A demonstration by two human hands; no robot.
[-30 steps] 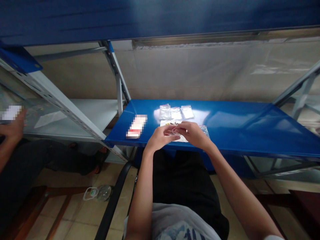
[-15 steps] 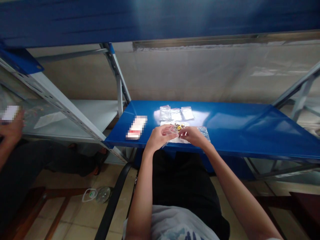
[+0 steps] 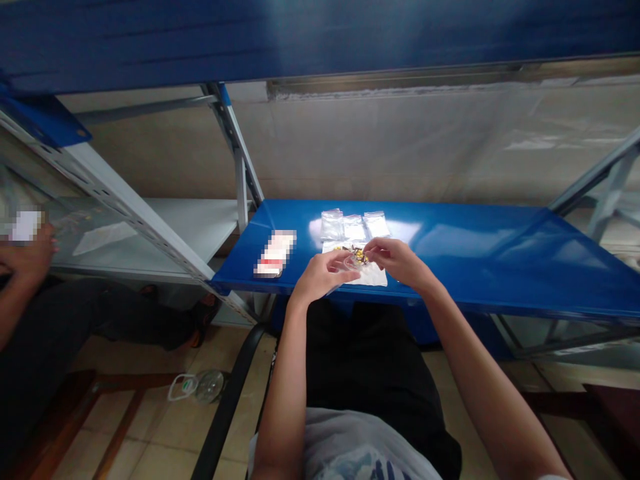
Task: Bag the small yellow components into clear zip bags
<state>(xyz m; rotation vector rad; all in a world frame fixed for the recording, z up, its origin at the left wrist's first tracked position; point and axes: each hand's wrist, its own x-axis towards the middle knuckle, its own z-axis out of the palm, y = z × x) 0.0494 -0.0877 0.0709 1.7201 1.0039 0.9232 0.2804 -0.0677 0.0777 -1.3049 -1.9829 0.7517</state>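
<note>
Blue metal shelf (image 3: 465,257) carries a white sheet (image 3: 373,277); above it, left hand (image 3: 320,275) and right hand (image 3: 397,261) come together, pinching a small clear bag (image 3: 351,262) beside gold-coloured parts (image 3: 358,255).

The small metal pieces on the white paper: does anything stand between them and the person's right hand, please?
Nothing visible does. The right hand reaches the small metal pieces directly, above the white paper. The small clear bag at the left hand lies on the pieces' other side.

Tiny gold parts (image 3: 359,255) — perhaps fittings — on white paper (image 3: 369,277).
</note>
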